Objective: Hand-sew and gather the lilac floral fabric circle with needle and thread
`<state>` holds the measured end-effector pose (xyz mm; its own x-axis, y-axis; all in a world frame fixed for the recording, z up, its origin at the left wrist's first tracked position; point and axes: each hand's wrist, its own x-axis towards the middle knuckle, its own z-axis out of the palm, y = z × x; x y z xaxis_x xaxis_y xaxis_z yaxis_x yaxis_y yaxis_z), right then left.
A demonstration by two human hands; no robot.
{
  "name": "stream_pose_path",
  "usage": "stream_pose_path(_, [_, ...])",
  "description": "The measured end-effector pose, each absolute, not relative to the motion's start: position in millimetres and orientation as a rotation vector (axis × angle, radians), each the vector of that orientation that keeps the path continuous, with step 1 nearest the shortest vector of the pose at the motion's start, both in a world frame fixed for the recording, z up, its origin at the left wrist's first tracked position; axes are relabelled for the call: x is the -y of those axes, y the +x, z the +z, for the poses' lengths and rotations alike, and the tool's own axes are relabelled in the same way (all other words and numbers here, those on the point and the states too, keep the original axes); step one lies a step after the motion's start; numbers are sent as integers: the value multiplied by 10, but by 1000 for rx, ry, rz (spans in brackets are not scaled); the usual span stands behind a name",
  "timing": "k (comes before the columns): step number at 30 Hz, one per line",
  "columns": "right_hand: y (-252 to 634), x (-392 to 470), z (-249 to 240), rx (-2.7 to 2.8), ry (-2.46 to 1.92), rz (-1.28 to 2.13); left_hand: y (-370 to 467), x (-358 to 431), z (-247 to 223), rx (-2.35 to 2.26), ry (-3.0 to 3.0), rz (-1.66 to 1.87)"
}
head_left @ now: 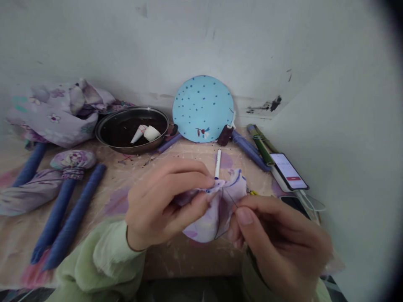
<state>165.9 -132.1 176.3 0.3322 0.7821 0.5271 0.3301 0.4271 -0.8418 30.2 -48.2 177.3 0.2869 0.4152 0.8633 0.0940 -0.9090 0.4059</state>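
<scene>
Head view has us looking down at both our hands over the table [170,262], with the purple cloth [209,222] between them. Our left hand [170,201] is closed in a pinch, thumb and fingers gripping the upper edge of the cloth, which hangs below in soft folds. Our right hand [277,239] pinches the end of a dark thread [230,197] that runs straight to that edge; whether a needle sits in the fingertips we cannot tell. More dark thread trails down the front of the cloth.

Just behind the cloth we see a white pen [218,162]. Farther back, a blue disc [203,107] leans against the wall [151,46], with a spool [225,135] at its lower right. To its left stands a pan [119,147] holding a white cone [138,134]. Beyond our right hand, a lit phone [288,170] lies near two green tubes [262,144]. On our left, a flowered bundle [63,119] rests beside the pan.
</scene>
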Motion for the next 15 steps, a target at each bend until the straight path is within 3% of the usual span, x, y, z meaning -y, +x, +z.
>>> stream_pose_path(15, [1684, 1333, 1770, 1275, -1276, 285, 300, 506, 1751, -558, 2264, 1635])
